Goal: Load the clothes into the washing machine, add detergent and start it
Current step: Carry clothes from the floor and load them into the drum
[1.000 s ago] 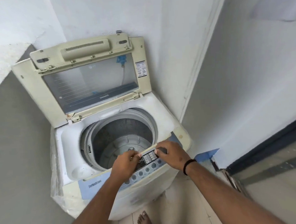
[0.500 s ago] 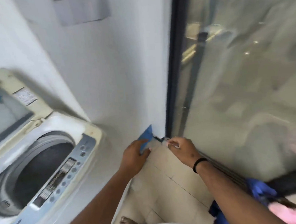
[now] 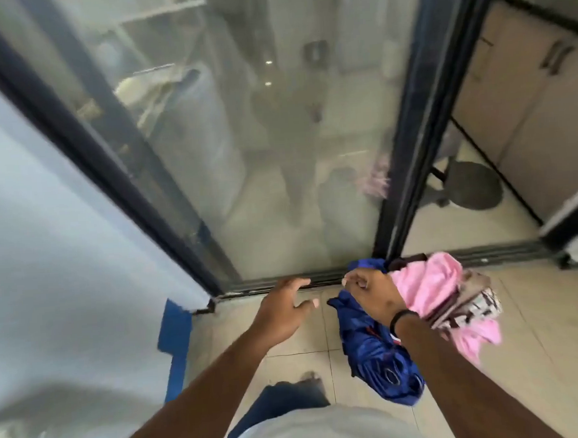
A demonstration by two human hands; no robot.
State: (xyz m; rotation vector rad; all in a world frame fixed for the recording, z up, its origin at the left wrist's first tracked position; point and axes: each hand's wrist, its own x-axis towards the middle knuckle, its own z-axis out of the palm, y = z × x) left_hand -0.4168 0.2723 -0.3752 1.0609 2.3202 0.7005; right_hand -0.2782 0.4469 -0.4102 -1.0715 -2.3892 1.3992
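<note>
A heap of clothes lies on the tiled floor by the glass door: a blue garment (image 3: pixel 377 359), a pink cloth (image 3: pixel 427 291) and a brown-and-white patterned piece (image 3: pixel 472 305). My right hand (image 3: pixel 373 295) hovers over the blue garment with its fingers loosely curled and nothing in them. My left hand (image 3: pixel 283 314) reaches forward to the left of the heap, fingers spread, touching nothing. The washing machine is out of view.
A sliding glass door (image 3: pixel 276 152) with a dark frame (image 3: pixel 407 127) stands straight ahead, its track (image 3: pixel 284 283) on the floor. A white wall (image 3: pixel 62 249) with blue tape (image 3: pixel 174 330) is at left. Beyond the door opening stand cabinets (image 3: pixel 517 96) and a round stool (image 3: pixel 475 183).
My head has turned right, from the open washing machine to the floor by the glass door. Both hands left the control panel and now reach toward the clothes heap.
</note>
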